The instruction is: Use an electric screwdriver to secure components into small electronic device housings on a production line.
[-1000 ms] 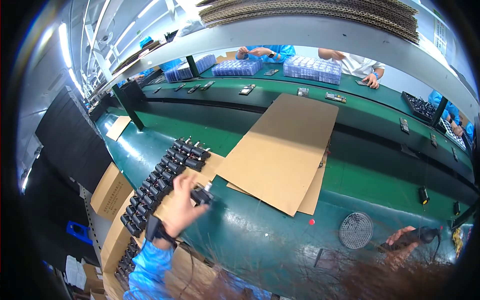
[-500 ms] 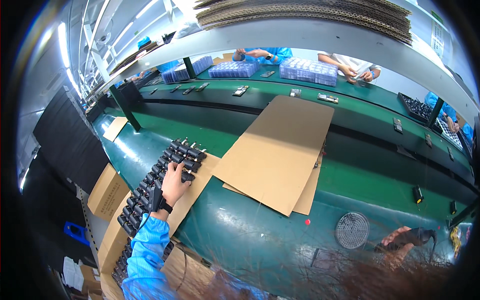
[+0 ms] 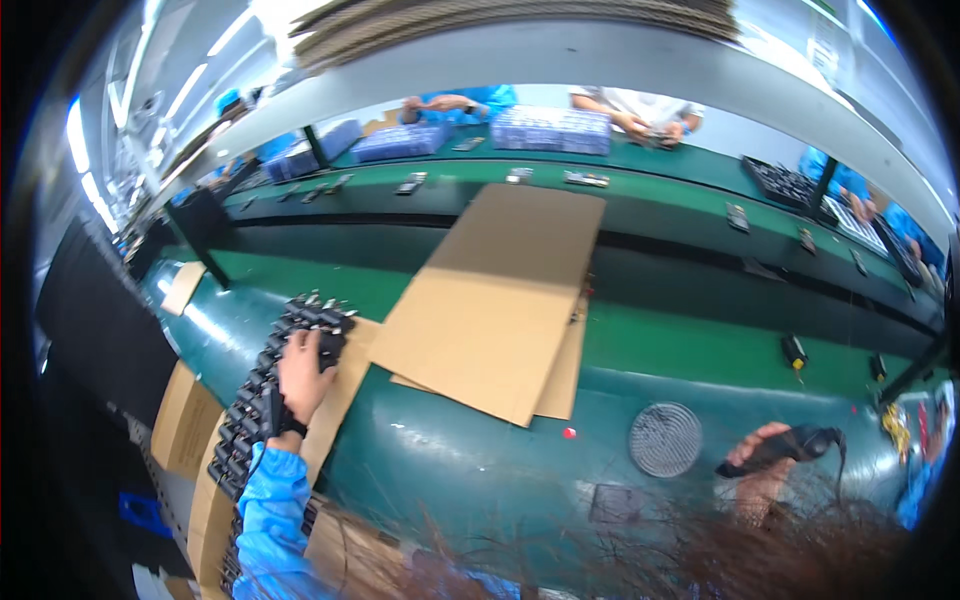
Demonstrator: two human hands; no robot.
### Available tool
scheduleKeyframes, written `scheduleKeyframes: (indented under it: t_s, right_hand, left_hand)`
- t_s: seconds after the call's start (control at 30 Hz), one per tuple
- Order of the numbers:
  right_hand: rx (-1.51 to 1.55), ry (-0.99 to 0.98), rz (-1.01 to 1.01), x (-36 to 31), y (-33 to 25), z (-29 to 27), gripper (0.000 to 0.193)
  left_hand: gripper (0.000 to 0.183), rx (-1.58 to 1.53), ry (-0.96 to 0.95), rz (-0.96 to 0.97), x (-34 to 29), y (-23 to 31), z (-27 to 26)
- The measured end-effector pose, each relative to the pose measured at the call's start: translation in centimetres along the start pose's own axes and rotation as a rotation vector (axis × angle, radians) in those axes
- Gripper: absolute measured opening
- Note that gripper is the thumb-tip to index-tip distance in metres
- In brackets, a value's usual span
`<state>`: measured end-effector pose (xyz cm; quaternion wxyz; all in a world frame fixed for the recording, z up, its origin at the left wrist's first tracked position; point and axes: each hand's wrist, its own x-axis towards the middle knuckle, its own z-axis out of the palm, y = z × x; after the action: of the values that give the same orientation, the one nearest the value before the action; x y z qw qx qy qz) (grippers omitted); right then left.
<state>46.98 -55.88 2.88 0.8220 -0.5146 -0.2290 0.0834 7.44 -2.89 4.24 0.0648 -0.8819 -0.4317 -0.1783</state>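
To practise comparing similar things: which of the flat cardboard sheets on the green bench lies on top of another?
The large cardboard sheet in the middle; it overlaps a lower sheet peeking out at its right edge.

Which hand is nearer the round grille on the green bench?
Right hand, holding a black tool beside the round grille. Left hand rests far across on the black parts.

A single head-worn fisheye view looks steeply down and forward over the long green table (image 3: pixel 700 340), close above its near edge. Straight edges bow toward the rim; the far edge, where other people work, lies well away at top.
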Motion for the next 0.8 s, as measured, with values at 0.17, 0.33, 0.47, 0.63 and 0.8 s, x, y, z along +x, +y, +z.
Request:
scheduleKeyframes:
  t_s: [0.17,0.33,0.47,0.63,0.8]
  right_hand:
    - [-0.002,0.021,0.024,0.4,0.6,-0.7,0.085]
    - [-0.067,-0.021,-0.037,1.0,-1.1,-1.3,0.084]
    - [-0.107,-0.014,0.073,0.0,-2.4,-3.8,0.079]
    - [-0.034,-0.051,0.095,-1.1,-1.9,-3.4,0.073]
    - [-0.140,-0.135,0.159,-1.5,-1.0,-3.6,0.047]
  left_hand:
    - [0.065,-0.285,0.110,0.241,0.5,10.1,-3.2]
    - [0.055,-0.552,-0.071,0.612,0.1,25.0,-5.3]
    - [0.047,-0.723,-0.211,0.930,0.2,39.9,-5.0]
    - [0.053,-0.775,-0.148,1.101,1.2,56.5,1.9]
    - [0.050,-0.649,0.146,1.261,3.1,70.0,8.9]
